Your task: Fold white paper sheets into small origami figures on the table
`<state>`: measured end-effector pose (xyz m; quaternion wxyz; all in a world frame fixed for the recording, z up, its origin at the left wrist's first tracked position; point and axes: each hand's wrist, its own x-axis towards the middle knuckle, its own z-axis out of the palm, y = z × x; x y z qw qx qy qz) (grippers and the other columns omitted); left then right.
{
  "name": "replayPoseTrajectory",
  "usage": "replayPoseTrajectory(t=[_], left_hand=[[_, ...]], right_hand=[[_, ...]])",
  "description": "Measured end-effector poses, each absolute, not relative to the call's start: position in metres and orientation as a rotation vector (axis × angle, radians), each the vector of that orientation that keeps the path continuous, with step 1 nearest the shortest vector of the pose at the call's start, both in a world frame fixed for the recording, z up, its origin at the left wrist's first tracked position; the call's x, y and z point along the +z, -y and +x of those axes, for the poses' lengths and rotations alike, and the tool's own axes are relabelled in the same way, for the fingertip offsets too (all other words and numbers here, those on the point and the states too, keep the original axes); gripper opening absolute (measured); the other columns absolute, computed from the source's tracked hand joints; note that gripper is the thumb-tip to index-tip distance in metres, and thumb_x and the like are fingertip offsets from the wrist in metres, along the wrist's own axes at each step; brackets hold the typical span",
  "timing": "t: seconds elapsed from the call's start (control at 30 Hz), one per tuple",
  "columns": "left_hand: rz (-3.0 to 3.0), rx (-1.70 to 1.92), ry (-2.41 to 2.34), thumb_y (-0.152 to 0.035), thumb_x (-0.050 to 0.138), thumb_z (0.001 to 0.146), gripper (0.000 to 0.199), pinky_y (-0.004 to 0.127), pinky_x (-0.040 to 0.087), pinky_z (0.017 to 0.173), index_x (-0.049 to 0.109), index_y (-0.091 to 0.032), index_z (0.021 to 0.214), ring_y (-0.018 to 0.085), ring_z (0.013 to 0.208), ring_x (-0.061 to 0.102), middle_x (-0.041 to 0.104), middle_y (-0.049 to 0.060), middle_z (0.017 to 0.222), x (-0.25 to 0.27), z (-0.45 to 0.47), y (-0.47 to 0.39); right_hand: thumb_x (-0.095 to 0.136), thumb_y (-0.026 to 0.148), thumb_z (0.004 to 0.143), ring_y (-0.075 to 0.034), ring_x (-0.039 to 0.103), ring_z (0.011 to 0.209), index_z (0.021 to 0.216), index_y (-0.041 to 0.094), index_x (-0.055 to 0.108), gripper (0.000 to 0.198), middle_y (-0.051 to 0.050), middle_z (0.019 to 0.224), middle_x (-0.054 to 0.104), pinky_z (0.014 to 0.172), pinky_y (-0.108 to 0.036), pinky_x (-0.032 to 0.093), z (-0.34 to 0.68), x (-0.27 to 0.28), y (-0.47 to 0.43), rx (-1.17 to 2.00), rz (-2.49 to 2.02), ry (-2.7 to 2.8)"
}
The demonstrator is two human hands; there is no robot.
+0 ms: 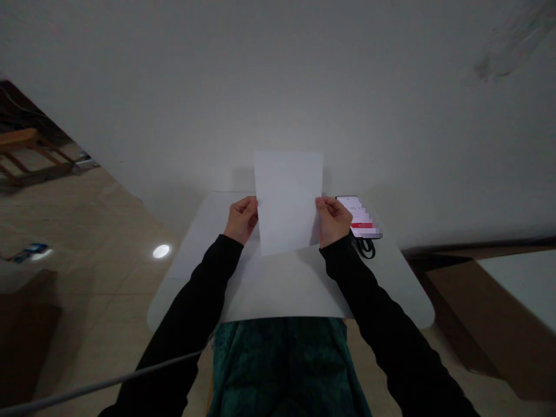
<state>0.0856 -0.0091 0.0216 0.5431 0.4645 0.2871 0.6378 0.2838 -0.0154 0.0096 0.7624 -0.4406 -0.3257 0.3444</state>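
Note:
A blank white sheet of paper (289, 200) is held up in front of me, above a white table (282, 295). My left hand (243, 219) pinches its left edge, thumb and fingers closed on it. On the opposite edge, my right hand (333, 220) grips the paper the same way. The sheet stands nearly upright, its lower edge slightly slanted. Just right of my right hand lies a phone (358, 217) with its screen lit. A black looped cord (367, 248) sits below the phone, partly hidden by my sleeve.
A pale wall (278, 75) rises directly behind the table. A grey cable (117, 379) crosses at lower left. To the right stands a brown box (490, 313) with a white top. A wooden stool (26, 142) is far left on the tiled floor (113, 231).

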Motion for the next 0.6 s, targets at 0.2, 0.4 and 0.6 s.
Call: replayPoseTrajectory(t=[0.2, 0.4, 0.6], left_hand=[[1.126, 1.369, -0.673, -0.052, 0.075, 0.063, 0.044, 0.029, 0.052, 0.066, 0.065, -0.013, 0.081, 0.02, 0.077, 0.065, 0.066, 0.005, 0.074, 0.025, 0.086, 0.016], [1.137, 1.291, -0.687, -0.053, 0.077, 0.058, 0.052, 0.036, 0.054, 0.075, 0.065, -0.012, 0.088, 0.026, 0.089, 0.067, 0.07, 0.01, 0.084, 0.021, 0.082, 0.016], [1.205, 1.253, -0.678, -0.048, 0.085, 0.044, 0.061, 0.032, 0.054, 0.07, 0.065, -0.015, 0.091, 0.024, 0.082, 0.067, 0.07, 0.006, 0.075, 0.015, 0.082, 0.014]], right_hand=[[0.073, 0.039, 0.063, -0.013, 0.056, 0.057, 0.074, 0.017, 0.064, 0.026, 0.001, 0.062, 0.063, 0.058, -0.028, 0.046, 0.278, 0.015, 0.022, 0.798, -1.041, 0.717], [0.072, 0.038, 0.063, -0.011, 0.053, 0.055, 0.074, 0.017, 0.064, 0.025, 0.002, 0.061, 0.063, 0.055, -0.026, 0.043, 0.278, 0.017, 0.023, 0.817, -1.019, 0.731], [0.073, 0.038, 0.062, -0.012, 0.055, 0.059, 0.074, 0.018, 0.062, 0.026, 0.003, 0.062, 0.062, 0.061, -0.028, 0.046, 0.276, 0.021, 0.026, 0.88, -0.933, 0.701]])
